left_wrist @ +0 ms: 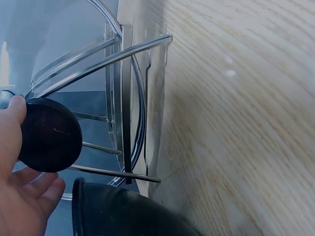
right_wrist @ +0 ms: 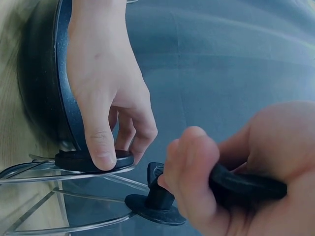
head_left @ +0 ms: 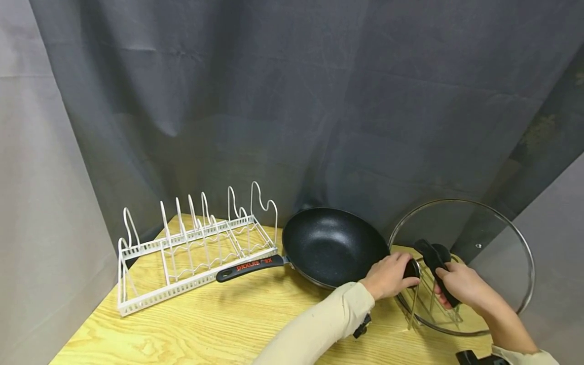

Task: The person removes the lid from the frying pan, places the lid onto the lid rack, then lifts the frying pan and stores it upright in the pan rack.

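The right hand [head_left: 461,286] is curled firmly round the black handle [head_left: 429,253] of a broad, clear glass lid [head_left: 497,263], banded in shiny metal and standing on edge at a slim metal wire rack [left_wrist: 138,49] on the table's right. The left hand [head_left: 388,276] pinches a smooth, round black disc [left_wrist: 51,135] beside that rack. Just left sits a deep black pan [head_left: 328,248] with a finely speckled interior; its long handle [head_left: 255,266] carries red capitals, too blurred to read with confidence. Beyond it, a white rack [head_left: 146,299] has slotted side strips and looped, wavy wires. The wooden tabletop [head_left: 205,329] shows streaky yellow grain before a creased dark-grey cloth [head_left: 292,101].
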